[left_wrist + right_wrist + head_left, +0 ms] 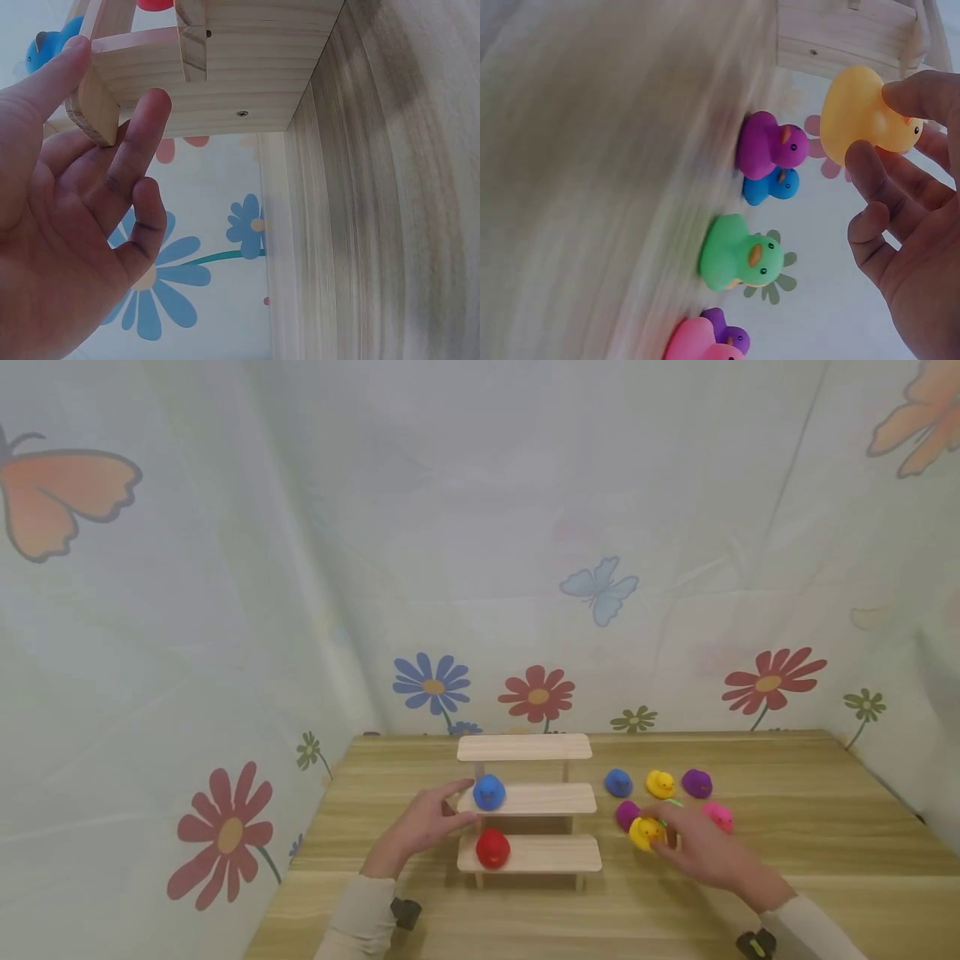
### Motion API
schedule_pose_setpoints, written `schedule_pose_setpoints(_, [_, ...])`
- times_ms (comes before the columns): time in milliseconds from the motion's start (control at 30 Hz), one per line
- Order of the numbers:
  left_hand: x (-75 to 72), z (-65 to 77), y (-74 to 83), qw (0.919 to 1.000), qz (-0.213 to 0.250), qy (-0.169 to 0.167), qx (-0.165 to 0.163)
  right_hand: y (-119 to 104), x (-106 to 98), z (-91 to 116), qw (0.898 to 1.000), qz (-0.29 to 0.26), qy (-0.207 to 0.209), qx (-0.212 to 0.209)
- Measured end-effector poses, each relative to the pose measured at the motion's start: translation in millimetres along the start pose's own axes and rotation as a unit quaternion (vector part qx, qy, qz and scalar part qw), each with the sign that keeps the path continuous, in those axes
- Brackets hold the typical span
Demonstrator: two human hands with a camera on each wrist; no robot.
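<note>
A three-tier wooden display shelf [536,800] stands on the table. At its left side, my left hand [429,820] holds the end of the middle board [96,112] between thumb and fingers. A blue rubber duck [489,792] sits at the left of the middle tier, and a red rubber duck [492,849] at the left of the bottom tier. To the right of the shelf, my right hand [701,845] pinches a yellow rubber duck [855,112] between thumb and fingers, above the table. The hand partly covers a green duck [731,251] in the head view.
Several other rubber ducks stand on the table right of the shelf: blue [618,782], yellow [660,784], purple [697,783], magenta [627,815] and pink [718,817]. A curtain [480,527] printed with flowers and butterflies hangs behind and beside the wooden table [825,827].
</note>
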State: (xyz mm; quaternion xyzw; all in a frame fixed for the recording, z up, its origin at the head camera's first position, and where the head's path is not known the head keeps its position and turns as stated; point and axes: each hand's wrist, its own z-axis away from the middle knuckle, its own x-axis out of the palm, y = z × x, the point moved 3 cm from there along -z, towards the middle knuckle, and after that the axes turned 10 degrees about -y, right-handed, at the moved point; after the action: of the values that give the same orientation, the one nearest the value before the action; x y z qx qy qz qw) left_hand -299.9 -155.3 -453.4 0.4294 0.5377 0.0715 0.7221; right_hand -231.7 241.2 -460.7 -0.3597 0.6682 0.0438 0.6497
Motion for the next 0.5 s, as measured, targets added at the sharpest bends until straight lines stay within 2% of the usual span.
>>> schedule_pose_setpoints(500, [-1.0, 1.9, 4.1, 1.0000, 0.007, 0.000, -0.001, 8, 12, 3, 0.999, -0.012, -0.040, 0.013])
